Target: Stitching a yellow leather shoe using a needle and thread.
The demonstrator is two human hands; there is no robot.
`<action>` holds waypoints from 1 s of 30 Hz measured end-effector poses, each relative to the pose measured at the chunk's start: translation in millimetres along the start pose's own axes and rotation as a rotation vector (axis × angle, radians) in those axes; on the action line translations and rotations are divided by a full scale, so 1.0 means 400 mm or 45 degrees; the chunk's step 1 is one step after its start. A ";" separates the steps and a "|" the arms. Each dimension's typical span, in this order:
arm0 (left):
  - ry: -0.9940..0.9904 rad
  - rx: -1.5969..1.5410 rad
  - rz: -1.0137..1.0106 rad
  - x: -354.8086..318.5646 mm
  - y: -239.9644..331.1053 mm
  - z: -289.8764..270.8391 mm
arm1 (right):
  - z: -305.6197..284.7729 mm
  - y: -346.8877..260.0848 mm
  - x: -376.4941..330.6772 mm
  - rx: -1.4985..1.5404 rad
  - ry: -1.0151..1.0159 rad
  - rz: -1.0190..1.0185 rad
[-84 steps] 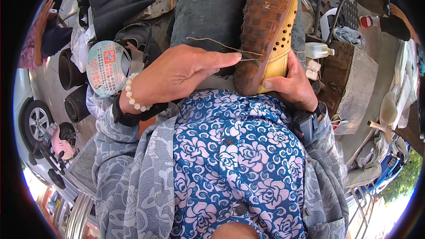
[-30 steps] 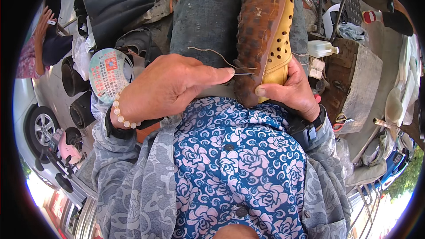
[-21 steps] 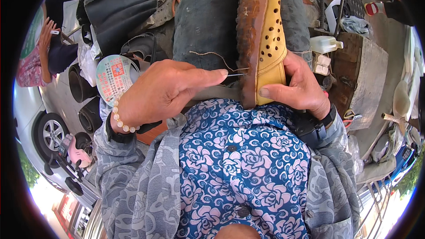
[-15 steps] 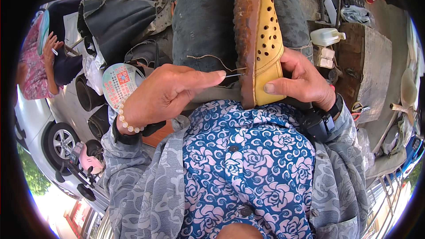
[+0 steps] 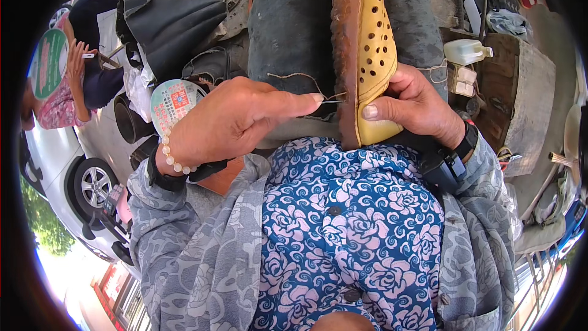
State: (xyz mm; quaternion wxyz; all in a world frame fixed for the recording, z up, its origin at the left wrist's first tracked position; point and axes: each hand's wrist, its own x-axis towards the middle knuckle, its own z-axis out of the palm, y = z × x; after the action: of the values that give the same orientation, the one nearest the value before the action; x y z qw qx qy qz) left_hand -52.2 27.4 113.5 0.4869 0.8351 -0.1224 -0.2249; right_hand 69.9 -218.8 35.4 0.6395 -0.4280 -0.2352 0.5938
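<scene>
A yellow leather shoe with punched round holes stands on its side across my lap, its brown sole facing left. My right hand is closed round the heel end, thumb on the yellow upper, which creases there. My left hand is closed on an awl; only its thin metal shaft shows, and the handle is hidden in the fist. The shaft's tip meets the sole's edge near the heel. A loose tan thread runs from the sole beside the awl, over my dark-covered left thigh.
A round printed fan lies by my left wrist. Black sheet material is at the far left. Rightward stand a wooden box, a plastic bottle and scissors. Another person's hand shows at left, near a parked car.
The view has shifted slightly, moving the scene rightward. The shoe's upper creases more under my right thumb. The awl stays at the sole. The other person's green round fan now faces me.
</scene>
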 end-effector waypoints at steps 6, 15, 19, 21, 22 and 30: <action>-0.017 -0.043 -0.021 0.008 0.000 0.001 | -0.002 -0.002 0.006 0.036 0.016 0.054; 0.036 -0.154 0.009 0.017 -0.007 0.024 | -0.004 0.002 0.009 0.097 -0.005 0.094; -0.023 -0.179 -0.088 0.024 0.007 0.016 | -0.004 0.002 0.010 0.126 -0.007 0.103; -0.027 -0.143 -0.090 0.028 0.010 0.016 | -0.002 -0.001 0.010 0.144 0.000 0.107; -0.028 -0.147 -0.092 0.030 0.009 0.018 | -0.001 -0.003 0.010 0.124 -0.001 0.111; 0.031 -0.301 -0.101 0.042 0.007 0.031 | 0.002 -0.006 0.018 0.090 -0.030 0.128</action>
State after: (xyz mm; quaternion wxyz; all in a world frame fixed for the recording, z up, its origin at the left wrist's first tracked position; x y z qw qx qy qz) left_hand -43.9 9.5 106.3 0.5740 0.7788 -0.0560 -0.2467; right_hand 72.0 -211.4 36.1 0.6208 -0.4093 -0.1999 0.6381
